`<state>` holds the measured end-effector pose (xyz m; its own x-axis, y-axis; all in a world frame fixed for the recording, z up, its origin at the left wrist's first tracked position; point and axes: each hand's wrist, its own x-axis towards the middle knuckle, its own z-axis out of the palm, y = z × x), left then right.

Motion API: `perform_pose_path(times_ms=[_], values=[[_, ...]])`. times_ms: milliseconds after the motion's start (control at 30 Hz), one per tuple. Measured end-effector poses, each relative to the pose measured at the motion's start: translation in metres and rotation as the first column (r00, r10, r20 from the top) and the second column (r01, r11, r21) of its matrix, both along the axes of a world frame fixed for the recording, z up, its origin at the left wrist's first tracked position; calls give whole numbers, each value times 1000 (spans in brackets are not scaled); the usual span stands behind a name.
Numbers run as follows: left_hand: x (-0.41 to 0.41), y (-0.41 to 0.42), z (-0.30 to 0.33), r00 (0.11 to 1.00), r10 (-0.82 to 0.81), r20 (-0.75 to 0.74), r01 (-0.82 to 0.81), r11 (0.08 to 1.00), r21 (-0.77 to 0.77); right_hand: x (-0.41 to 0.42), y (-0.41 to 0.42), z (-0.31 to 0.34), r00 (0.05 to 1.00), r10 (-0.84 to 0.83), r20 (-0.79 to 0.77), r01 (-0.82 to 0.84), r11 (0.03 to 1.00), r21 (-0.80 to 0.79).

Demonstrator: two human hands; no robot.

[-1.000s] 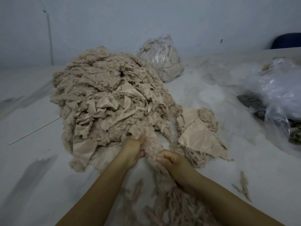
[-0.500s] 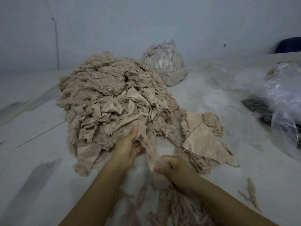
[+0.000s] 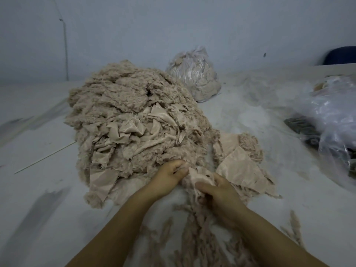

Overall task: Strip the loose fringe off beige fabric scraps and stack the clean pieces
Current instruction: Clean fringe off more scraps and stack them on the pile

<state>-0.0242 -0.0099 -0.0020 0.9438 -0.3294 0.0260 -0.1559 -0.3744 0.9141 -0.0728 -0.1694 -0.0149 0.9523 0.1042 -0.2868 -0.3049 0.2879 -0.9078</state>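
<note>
While the big heap of beige scraps [image 3: 133, 132] sits untouched at the left of the table [image 3: 38, 189], the left hand [image 3: 169, 176] has slid right and now pinches one scrap [image 3: 200, 177] close beside the right hand [image 3: 219, 191], whose curled fingers grip the same piece. A moment earlier the hands stood further apart with the fringe stretched between them, so one pull looks finished and a fresh hold is being taken. Stripped fringe [image 3: 194, 237] litters the near table. Right of the hands lies the small stack of clean pieces [image 3: 238, 168]; beyond are two plastic bags, neither blocking.
</note>
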Motion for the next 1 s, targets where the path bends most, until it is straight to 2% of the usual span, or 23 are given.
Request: perform_pose_path(times_ms=[67,133,300,400,433,533,600,667,767,867,1000], values=[[-4,-1,3,995,-21,-100,2,982,-187,5,0,1,995,-104,-9,104,993,58],[-6,-1,3,984,-62,-169,15,963,-268,10,0,5,986,-165,-9,166,982,88],[-6,-2,3,991,-84,-108,64,982,-176,10,3,14,984,-165,65,162,986,40],[-3,-5,-4,999,-32,-8,31,997,-77,7,6,16,987,-117,110,124,991,-56],[-3,-6,-5,1000,-20,-1,20,995,-95,7,7,16,983,-113,142,126,988,-89],[-4,-7,-2,992,-55,-113,23,963,-268,4,9,17,961,-134,240,157,984,-81],[-5,-10,-1,966,-143,-216,75,952,-295,2,8,17,950,-141,278,159,986,-45],[-6,-14,0,952,-189,-239,118,952,-282,2,7,16,944,-180,276,189,982,-7],[-1,-20,-5,989,-69,-132,41,979,-201,0,6,13,928,-259,268,251,966,65],[4,-23,-8,996,84,-39,-87,990,-108,-3,3,12,883,-322,342,353,935,-30],[13,2,-18,924,367,108,-377,920,101,-1,-18,20,802,-463,378,502,865,-6]])
